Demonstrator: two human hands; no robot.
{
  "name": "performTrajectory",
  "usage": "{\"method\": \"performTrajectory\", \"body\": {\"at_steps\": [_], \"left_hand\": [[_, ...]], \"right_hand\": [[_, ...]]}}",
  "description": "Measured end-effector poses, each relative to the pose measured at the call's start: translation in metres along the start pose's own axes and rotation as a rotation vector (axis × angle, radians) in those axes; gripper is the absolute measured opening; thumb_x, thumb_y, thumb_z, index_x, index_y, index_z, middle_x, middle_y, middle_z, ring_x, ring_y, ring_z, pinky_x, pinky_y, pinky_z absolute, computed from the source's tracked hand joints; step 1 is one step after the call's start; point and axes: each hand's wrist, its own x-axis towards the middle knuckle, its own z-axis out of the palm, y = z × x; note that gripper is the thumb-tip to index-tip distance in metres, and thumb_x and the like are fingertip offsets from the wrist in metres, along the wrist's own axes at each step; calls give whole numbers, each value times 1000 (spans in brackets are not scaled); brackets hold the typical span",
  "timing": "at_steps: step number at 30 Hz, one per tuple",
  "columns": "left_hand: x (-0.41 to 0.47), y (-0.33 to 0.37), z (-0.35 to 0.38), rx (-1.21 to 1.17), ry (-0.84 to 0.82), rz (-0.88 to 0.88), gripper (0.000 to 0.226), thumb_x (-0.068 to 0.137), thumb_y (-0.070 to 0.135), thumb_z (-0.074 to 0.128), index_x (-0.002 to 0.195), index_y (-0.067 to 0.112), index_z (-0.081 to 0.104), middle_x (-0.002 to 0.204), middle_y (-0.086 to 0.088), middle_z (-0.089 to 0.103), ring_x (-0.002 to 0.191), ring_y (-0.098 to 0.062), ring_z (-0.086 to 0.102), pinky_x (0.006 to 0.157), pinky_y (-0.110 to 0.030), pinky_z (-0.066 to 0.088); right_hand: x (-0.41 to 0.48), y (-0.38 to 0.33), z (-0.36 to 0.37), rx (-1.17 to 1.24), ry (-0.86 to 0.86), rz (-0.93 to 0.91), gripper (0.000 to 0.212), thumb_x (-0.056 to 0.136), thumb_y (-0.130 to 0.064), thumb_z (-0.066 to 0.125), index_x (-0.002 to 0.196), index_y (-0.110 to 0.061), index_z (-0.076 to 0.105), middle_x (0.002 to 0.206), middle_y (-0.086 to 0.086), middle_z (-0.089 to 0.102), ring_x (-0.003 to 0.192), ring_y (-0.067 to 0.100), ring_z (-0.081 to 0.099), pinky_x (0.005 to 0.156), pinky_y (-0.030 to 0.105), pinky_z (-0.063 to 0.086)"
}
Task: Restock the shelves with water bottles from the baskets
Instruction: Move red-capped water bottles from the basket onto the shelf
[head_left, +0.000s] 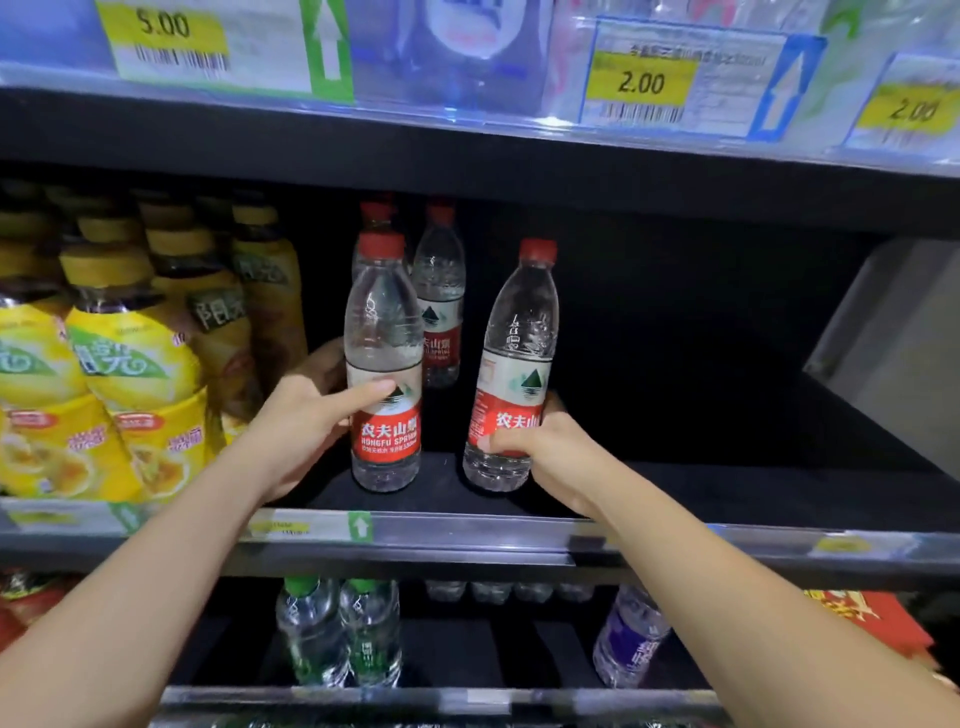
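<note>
My left hand (304, 421) grips a red-capped, red-labelled water bottle (383, 332) that stands upright near the front of the black middle shelf (727, 493). A second bottle of the same kind (511, 358) is in my right hand (550, 449), tilted slightly right, its base on or just above the shelf. Behind the left bottle stand two more red-capped water bottles (440, 291). No basket is in view.
Yellow drink bottles (135, 364) crowd the shelf's left side, close to my left hand. The dark space right of the held bottles holds nothing up to a grey panel (893, 332). Below, green-capped bottles (340, 634) and a purple-labelled bottle (631, 639) stand. Price tags (641, 83) hang above.
</note>
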Motion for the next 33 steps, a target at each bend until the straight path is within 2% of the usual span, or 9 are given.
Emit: {"method": "performTrajectory", "body": {"at_steps": [2, 5, 10, 14, 20, 25, 29, 31, 33], "left_hand": [[-4, 5, -3, 135, -37, -44, 50, 76, 20, 69, 124, 31, 57, 110, 11, 72, 101, -8, 68, 78, -27, 56], [-8, 8, -4, 253, 60, -45, 43, 75, 26, 75, 111, 42, 59, 98, 21, 72, 95, -5, 69, 79, -29, 58], [-13, -2, 0, 551, 272, -86, 88, 36, 64, 88, 106, 22, 56, 92, -1, 72, 81, -22, 68, 71, -39, 57], [-3, -10, -1, 556, 271, -8, 57, 58, 49, 86, 102, 20, 64, 67, 6, 64, 58, -8, 53, 61, -27, 47], [25, -18, 1, 305, 195, 37, 52, 72, 13, 81, 120, 12, 59, 106, 0, 70, 95, -10, 66, 87, -34, 54], [50, -26, -3, 252, 167, 22, 51, 76, 14, 78, 123, 13, 58, 113, -3, 67, 99, -14, 63, 91, -38, 51], [56, -24, -10, 239, 166, 22, 49, 71, 26, 84, 115, 25, 61, 114, 0, 67, 106, -17, 62, 95, -40, 50], [59, -24, -12, 245, 158, 28, 51, 71, 27, 84, 117, 25, 62, 114, 2, 67, 103, -14, 63, 92, -37, 52], [60, -21, -10, 280, 141, 52, 47, 81, 12, 76, 124, 16, 59, 114, 1, 65, 95, -3, 61, 84, -25, 52]], "right_hand": [[-6, -2, -3, -112, -33, -10, 64, 61, -4, 84, 118, -13, 57, 111, 9, 69, 104, 22, 66, 97, 38, 50], [-17, -2, -5, -320, 11, -82, 37, 71, -9, 82, 97, -26, 64, 104, 1, 71, 96, 14, 67, 88, 30, 53], [-7, -7, -2, -413, 228, -95, 65, 65, -18, 87, 120, -20, 52, 111, -2, 65, 102, 17, 62, 91, 32, 50], [25, -8, 5, -416, 300, -77, 68, 64, -20, 88, 123, -17, 55, 121, 2, 64, 111, 21, 62, 92, 31, 49], [74, -8, 16, -396, 429, -126, 60, 69, -21, 85, 122, -11, 57, 125, 7, 64, 111, 25, 62, 89, 30, 49], [102, -8, 23, -353, 465, -154, 54, 72, -15, 83, 120, -10, 59, 121, 7, 65, 106, 22, 63, 77, 23, 44], [116, -10, 28, -348, 502, -120, 57, 71, -18, 84, 121, -9, 59, 122, 9, 65, 108, 25, 63, 84, 28, 49], [115, -6, 30, -331, 503, -85, 56, 70, -20, 84, 120, -8, 60, 120, 8, 66, 105, 25, 64, 79, 26, 47], [109, 1, 32, -296, 503, -50, 59, 69, -22, 85, 119, -7, 58, 118, 9, 67, 103, 25, 65, 78, 26, 47]]}}
